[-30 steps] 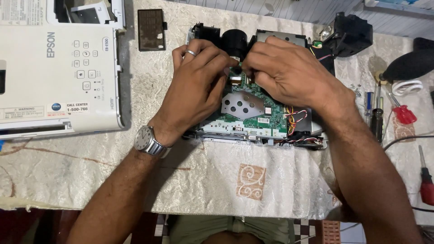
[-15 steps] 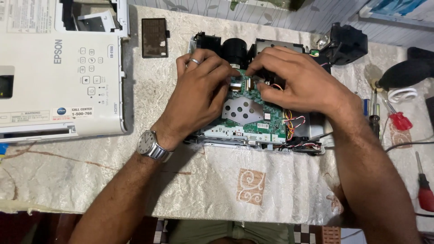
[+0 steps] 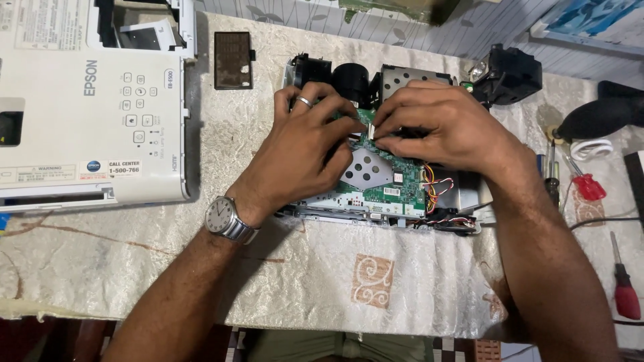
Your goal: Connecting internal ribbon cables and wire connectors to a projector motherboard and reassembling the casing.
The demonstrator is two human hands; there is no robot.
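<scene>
Both hands are sitting almost where they were half a second back; only the right fingertips are drawing a little closer together over the green circuit board (image 3: 392,181), and the view is drifting slightly. I am watching an opened projector (image 3: 382,161) lying toward the far edge of the tabletop, right of its middle, long axis running left to right.

Left hand (image 3: 305,151), ring on one finger, is lying flat across the board's left half, fingers loosely spread and curling down onto it, bracing. Right hand (image 3: 436,127) is reaching in from the right, fingertips (image 3: 379,137) pressed together, pinching something small at the board's far edge; what exactly, I cannot tell. That spot is lying just beyond the left fingertips and directly under the right ones, so the right hand is the nearer.

White projector cover (image 3: 94,121) is resting at the far left corner. Red screwdrivers (image 3: 624,288) are lying along the right edge, well apart from both hands.
</scene>
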